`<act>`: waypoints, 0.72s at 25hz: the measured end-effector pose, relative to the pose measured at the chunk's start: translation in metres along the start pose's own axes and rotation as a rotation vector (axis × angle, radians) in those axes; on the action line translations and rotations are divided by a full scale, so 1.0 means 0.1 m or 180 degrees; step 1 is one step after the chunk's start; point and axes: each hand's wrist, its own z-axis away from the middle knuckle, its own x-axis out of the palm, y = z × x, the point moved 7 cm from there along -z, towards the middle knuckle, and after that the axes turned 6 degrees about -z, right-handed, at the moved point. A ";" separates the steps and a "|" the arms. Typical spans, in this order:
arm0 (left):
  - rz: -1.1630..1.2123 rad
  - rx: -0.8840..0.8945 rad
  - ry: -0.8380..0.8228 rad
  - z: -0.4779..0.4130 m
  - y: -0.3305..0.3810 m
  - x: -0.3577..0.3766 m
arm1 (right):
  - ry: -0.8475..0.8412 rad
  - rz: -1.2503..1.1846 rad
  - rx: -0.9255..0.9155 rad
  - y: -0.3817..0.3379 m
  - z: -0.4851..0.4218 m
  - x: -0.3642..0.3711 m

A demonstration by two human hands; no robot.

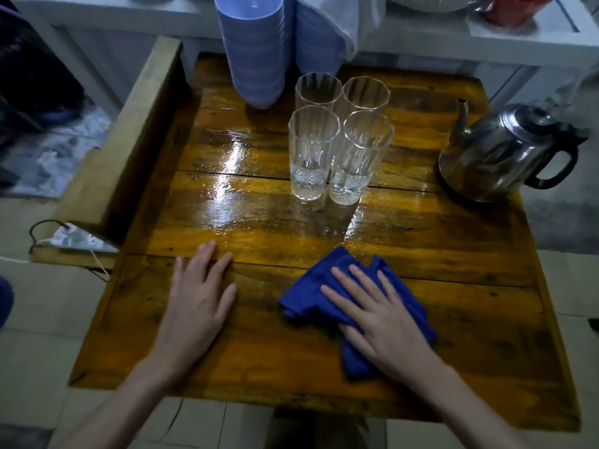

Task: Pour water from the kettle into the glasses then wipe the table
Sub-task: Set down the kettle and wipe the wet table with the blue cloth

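Note:
Several tall clear glasses (340,137) stand clustered at the middle back of the wooden table (453,280), with a little water showing in the two nearest. A steel kettle (505,150) with a black handle sits at the table's right edge, spout pointing left. A blue cloth (308,296) lies crumpled near the front. My right hand (379,315) lies flat on the cloth, fingers spread. To the left, my left hand (197,299) rests flat on the bare wood and holds nothing.
Two stacks of pale blue bowls (256,50) stand at the table's back. A wet shine covers the wood left of the glasses. A wooden bench or frame (129,124) adjoins the left side. White shelving runs behind the table.

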 end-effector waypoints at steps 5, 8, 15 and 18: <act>-0.0453 -0.0025 -0.0303 0.08 -0.76 -0.14 | 0.0216 -0.0268 0.1091 0.81 -0.11 -0.26; -0.0397 -0.0080 -0.0204 0.08 -0.79 -0.14 | 0.0356 -0.0188 0.1298 0.70 -0.17 -0.25; -0.0347 -0.0046 -0.0145 0.07 -0.78 -0.16 | 0.0506 -0.0206 0.1433 -0.26 -0.75 -0.12; -0.0391 -0.0068 -0.0157 0.06 -0.79 -0.15 | 0.0467 -0.0146 0.0992 -0.87 -1.18 0.00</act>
